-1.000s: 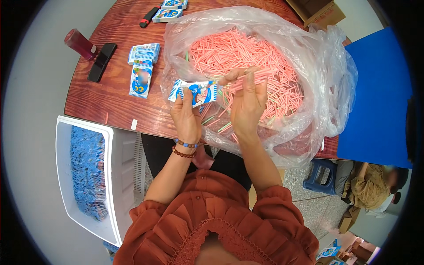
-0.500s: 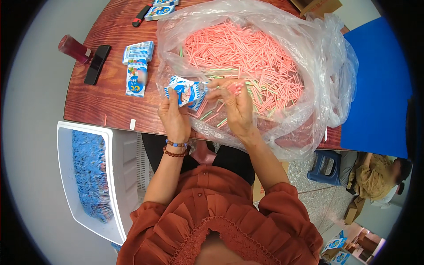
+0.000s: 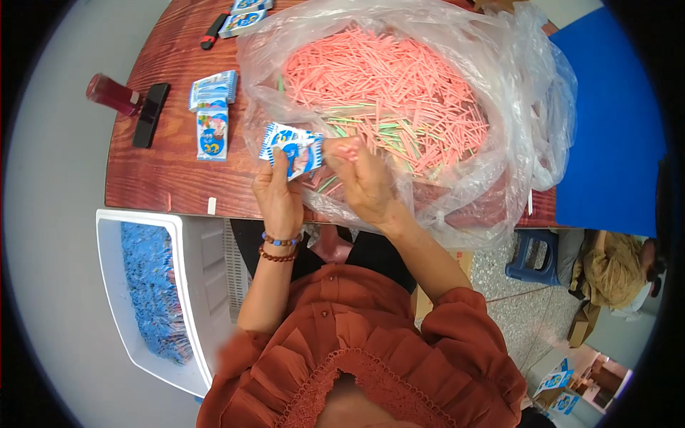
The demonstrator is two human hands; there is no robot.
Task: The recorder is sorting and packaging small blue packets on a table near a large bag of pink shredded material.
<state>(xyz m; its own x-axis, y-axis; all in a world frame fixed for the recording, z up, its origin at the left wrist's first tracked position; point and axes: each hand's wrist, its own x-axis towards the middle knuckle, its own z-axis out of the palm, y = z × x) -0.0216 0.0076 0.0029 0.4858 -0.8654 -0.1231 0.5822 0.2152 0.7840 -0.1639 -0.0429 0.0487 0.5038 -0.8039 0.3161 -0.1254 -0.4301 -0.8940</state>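
My left hand point(image 3: 279, 194), with two beaded bracelets at its wrist, pinches blue-and-white printed packets point(image 3: 298, 153) over the table's front edge. They look fanned or overlapping; whether there are two or more I cannot tell. Close beside their right edge, my right hand point(image 3: 367, 187) is closed round a small bunch of pink sticks point(image 3: 347, 148), whose ends show among the fingers. The fingertips are slightly blurred. Just beyond lies a big clear plastic bag point(image 3: 524, 121), spread wide and heaped with loose pink sticks point(image 3: 385, 75), with some green ones point(image 3: 396, 132) nearer me.
More packets point(image 3: 212, 132) lie on the wooden table point(image 3: 157, 187) at left, near a black phone point(image 3: 151, 115) and a red-capped bottle point(image 3: 113, 95). A cutter point(image 3: 213, 31) lies farther back. Below left stands a white bin point(image 3: 182, 285) of blue packets. A blue stool point(image 3: 534, 257) is at right.
My right hand has moved left and slightly down with the pink sticks, toward the packets. The left hand still holds the packets, now tilted differently. The whole view has shifted slightly.
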